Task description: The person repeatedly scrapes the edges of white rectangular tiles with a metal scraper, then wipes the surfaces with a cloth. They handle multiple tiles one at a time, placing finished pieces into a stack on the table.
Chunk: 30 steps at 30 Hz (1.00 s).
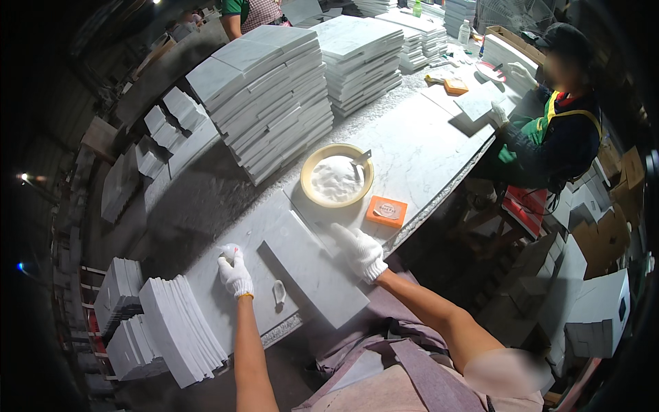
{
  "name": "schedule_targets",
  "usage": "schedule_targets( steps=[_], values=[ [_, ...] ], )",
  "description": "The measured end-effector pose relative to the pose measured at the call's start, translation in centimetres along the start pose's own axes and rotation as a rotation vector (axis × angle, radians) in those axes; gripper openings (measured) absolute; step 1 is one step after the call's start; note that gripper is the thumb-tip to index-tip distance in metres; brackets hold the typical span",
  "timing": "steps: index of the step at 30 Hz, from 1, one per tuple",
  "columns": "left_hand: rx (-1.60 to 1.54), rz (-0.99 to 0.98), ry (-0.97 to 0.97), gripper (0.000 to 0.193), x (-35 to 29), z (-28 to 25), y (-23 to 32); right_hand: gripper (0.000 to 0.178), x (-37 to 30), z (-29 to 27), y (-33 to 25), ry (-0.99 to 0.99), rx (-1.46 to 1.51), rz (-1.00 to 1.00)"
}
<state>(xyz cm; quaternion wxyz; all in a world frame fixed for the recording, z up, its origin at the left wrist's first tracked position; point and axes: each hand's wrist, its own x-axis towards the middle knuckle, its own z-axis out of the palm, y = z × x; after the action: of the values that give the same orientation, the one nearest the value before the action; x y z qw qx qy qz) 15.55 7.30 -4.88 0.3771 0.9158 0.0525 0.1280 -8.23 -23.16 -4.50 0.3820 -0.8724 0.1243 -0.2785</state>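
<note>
In white knit gloves, both my hands are over the marble-topped bench. My left hand is closed at the bench's left side, its fingers curled round a small whitish thing with a red mark that I cannot make out. My right hand, slightly blurred, has its fingers stretched out just above the right edge of a marble tile. This grey-white tile lies aslant, one corner past the bench's near edge. Between my left hand and the tile lies a small white scoop-shaped piece. Beyond my right hand is an orange box.
A yellowish bowl holds white powder and a flat metal blade. Tall tile stacks line the far side; more tiles stand at lower left. At far right a gloved co-worker handles another tile. Cartons crowd the right.
</note>
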Motion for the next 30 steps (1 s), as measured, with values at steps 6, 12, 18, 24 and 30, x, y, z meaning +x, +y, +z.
schedule_targets(
  steps=[6, 12, 18, 24, 30],
  values=[
    [0.006, 0.051, -0.09, 0.045, 0.3, -0.5, -0.7, 0.055, -0.1, 0.3, 0.2, 0.021, 0.022, 0.008],
    [-0.072, 0.06, -0.143, 0.058, -0.3, -1.4, -0.8, 0.058, 0.0, 0.0, -0.1, 0.095, 0.066, -0.015],
    [0.046, 0.105, -0.07, 0.067, -2.1, -3.9, -0.7, 0.055, 0.0, 0.1, -0.7, 0.165, 0.105, -0.076],
    [0.101, 0.321, 0.124, 0.064, -6.8, -6.4, 2.5, 0.055, 0.1, 0.6, -0.4, 0.163, 0.077, -0.087],
    [-0.041, 0.511, -0.205, 0.039, -10.7, -4.5, 7.6, 0.053, 0.0, 0.9, 0.0, 0.162, 0.09, -0.115]
  ],
)
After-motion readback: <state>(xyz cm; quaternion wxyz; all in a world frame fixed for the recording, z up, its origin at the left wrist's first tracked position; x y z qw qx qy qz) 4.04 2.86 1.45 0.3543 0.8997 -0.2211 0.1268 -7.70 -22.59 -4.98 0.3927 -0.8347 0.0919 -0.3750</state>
